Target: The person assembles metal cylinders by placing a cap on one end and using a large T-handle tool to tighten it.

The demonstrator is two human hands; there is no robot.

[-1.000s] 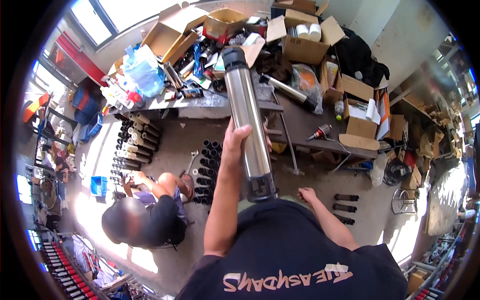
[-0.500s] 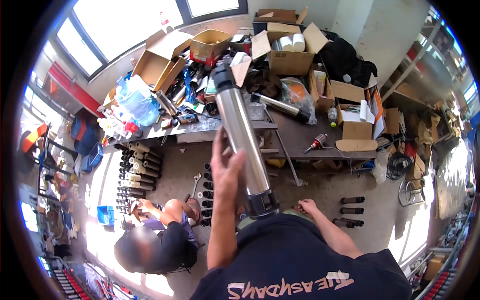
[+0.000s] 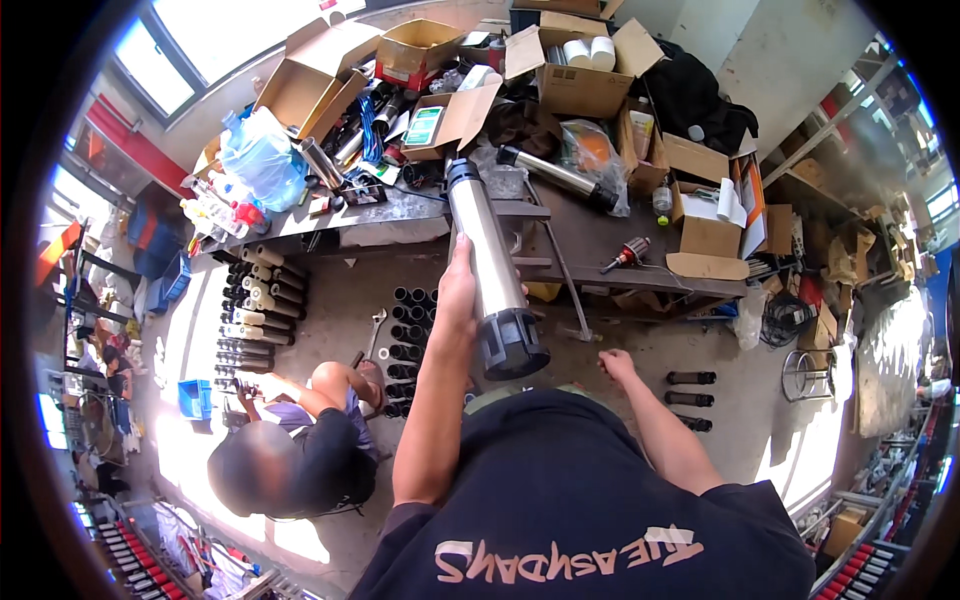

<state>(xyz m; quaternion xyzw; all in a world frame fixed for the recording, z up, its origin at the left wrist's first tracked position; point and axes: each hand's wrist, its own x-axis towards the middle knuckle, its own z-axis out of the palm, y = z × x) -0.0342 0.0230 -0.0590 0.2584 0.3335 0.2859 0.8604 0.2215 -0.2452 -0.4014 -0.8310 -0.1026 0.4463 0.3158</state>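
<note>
Steel cylinder [image 3: 489,270] now lower and tilted away, dark capped end near chest, far end over cluttered workbench [image 3: 600,240]. Left hand [image 3: 458,292] wraps mid-body, firm hold (same grip as before). Right hand [image 3: 617,366] loosely curled, empty, below cylinder. Seated co-worker [image 3: 290,455] close left.

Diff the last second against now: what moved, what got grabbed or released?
The steel cylinder swung from nearly upright to leaning with its top toward the cluttered workbench. The left hand kept its grip mid-body; nothing grabbed or released. The right hand stayed low and empty, and the crouching co-worker stayed on the floor.
</note>
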